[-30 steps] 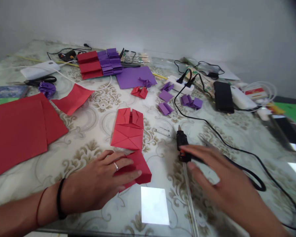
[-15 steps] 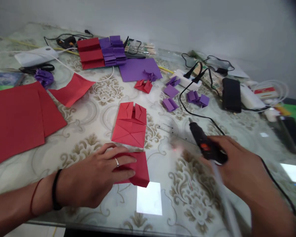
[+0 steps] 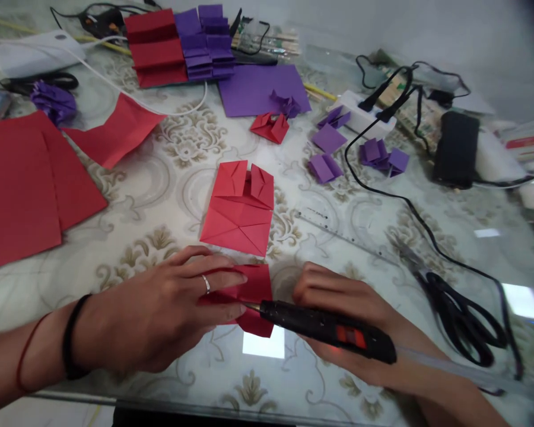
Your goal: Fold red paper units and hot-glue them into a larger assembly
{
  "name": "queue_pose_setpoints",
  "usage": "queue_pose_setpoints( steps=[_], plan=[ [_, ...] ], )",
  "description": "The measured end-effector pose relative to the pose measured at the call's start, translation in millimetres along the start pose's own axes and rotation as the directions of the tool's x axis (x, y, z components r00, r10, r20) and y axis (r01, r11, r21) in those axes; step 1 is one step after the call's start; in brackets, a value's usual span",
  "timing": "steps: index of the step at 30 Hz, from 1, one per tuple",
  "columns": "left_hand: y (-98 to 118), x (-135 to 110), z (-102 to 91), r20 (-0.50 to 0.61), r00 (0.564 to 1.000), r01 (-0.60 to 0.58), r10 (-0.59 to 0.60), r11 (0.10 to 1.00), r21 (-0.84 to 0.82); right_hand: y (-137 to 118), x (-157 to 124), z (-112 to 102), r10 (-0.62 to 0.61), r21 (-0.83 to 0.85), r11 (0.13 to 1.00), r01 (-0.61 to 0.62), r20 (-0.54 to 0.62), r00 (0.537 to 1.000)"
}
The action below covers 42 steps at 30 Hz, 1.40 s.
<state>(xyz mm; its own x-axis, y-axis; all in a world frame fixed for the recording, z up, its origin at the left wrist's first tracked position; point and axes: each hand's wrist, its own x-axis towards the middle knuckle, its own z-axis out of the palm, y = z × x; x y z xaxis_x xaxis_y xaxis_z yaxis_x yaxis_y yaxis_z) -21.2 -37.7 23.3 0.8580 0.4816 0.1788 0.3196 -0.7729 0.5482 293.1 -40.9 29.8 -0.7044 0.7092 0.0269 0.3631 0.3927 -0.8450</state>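
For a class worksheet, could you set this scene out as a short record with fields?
Left hand: laid over a folded red paper
Right hand: holding a glue gun
Nozzle: pointing left, over the paper; whether it touches is unclear
Beyond the left hand: a creased red piece
Robot-free tools at right: scissors, clear ruler
Far side: purple sheet, white power strip with black plugs
Surface: patterned table

glue gun (image 3: pixel 309 321), left fingers (image 3: pixel 220 280) on red paper (image 3: pixel 258 284)
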Motion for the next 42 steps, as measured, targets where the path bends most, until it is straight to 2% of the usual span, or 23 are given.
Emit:
queue_pose_setpoints(
  steps=[14, 30, 38, 42],
  plan=[
    [0.2, 3.7, -6.9, 0.004, 1.000, -0.009, 0.010, 0.999, -0.031, 0.5, 3.7, 5.6, -0.054, -0.085, 0.995, 0.046, -0.091, 0.994],
    [-1.8, 3.4, -5.3, 0.003, 1.000, 0.007, -0.007, 0.999, -0.031, 5.0, 3.7, 8.6, -0.055, -0.084, 0.995, 0.050, -0.064, 0.996],
    [-2.7, 4.9, -6.6, 0.008, 1.000, 0.008, -0.007, 0.998, -0.061, 4.3, 2.6, 7.7, -0.052, -0.140, 0.989, 0.046, -0.041, 0.998],
    [-2.3, 3.6, -6.3, 0.016, 1.000, 0.010, -0.009, 0.998, -0.059, 5.2, 3.4, 8.5, -0.055, -0.137, 0.990, 0.046, -0.062, 0.997]
  ],
)
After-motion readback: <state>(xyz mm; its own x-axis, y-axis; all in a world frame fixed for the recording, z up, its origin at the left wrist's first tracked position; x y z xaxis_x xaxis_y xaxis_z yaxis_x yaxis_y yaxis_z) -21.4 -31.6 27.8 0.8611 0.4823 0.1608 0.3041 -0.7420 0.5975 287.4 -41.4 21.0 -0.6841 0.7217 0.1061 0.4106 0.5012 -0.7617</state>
